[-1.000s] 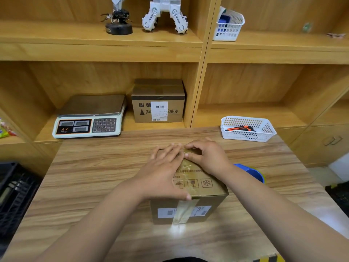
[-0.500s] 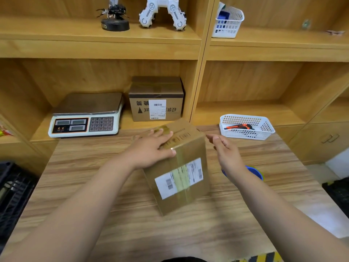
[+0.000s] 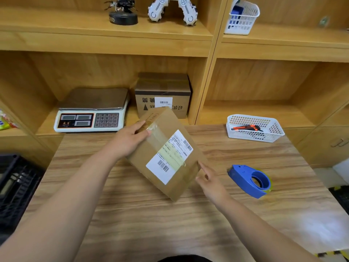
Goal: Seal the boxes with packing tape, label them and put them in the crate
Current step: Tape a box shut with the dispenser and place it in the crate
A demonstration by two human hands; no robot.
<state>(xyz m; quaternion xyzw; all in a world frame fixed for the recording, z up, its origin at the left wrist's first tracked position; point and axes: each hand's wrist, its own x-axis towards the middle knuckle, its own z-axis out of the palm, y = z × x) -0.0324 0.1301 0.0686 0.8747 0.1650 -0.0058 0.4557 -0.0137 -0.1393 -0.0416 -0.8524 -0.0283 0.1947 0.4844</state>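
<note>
Labelled box (image 3: 151,155) gripped by left hand (image 3: 128,141), right hand (image 3: 211,184) slack-fingered at its corner; orange cutter (image 3: 245,127) in basket (image 3: 255,138).

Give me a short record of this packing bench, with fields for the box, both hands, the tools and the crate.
box: brown cardboard box, tilted over the wooden table
label: white barcode label on its upturned face, tape strip across it
left hand: grips the box's far upper corner
right hand: open, fingertips at the box's near right edge
tape: blue tape dispenser on the table, right of the box
knife: orange-black utility knife in the white plastic basket
crate: black plastic crate beside the table's left edge
</note>
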